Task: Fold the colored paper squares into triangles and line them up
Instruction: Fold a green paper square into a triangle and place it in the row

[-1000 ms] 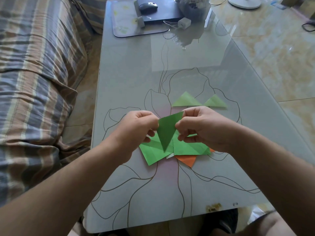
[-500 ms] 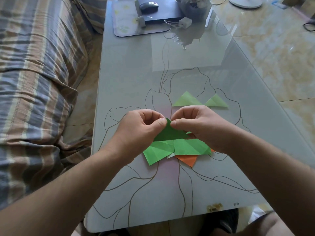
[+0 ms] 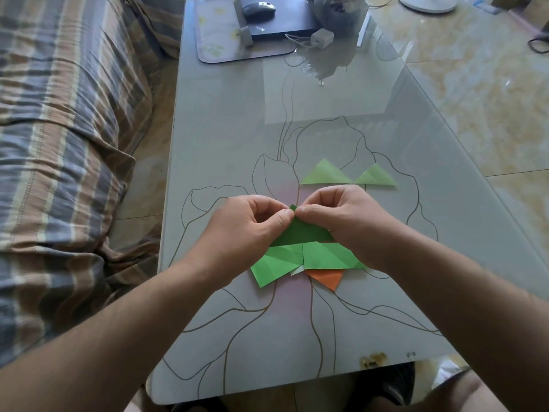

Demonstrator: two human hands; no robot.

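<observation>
Your left hand (image 3: 252, 230) and right hand (image 3: 341, 218) meet over the middle of the glass table (image 3: 225, 138), and both pinch the top corner of a dark green paper (image 3: 300, 234), thumbs and forefingers curled onto it right where the tips of the two hands touch. That sheet is folded into a triangle with its point up between your fingers and its long edge toward you. Just beneath it, on the near side, lies a loose pile of flat squares: a light green square (image 3: 274, 264) on the left, tilted, a second light green square (image 3: 326, 257) to its right, a sliver of white paper (image 3: 297, 271) showing between them, and an orange paper (image 3: 326, 279) poking out at the near edge. Beyond your hands, two finished light green triangles sit side by side, the left triangle (image 3: 323, 175) and the right triangle (image 3: 375, 176), corners almost touching, points facing away from you. At the far end you have a mouse pad (image 3: 217, 46), a computer mouse (image 3: 258, 9) on a dark laptop (image 3: 285, 23) and a white charger (image 3: 321, 36). A striped sofa (image 3: 59, 114) runs along the left.
</observation>
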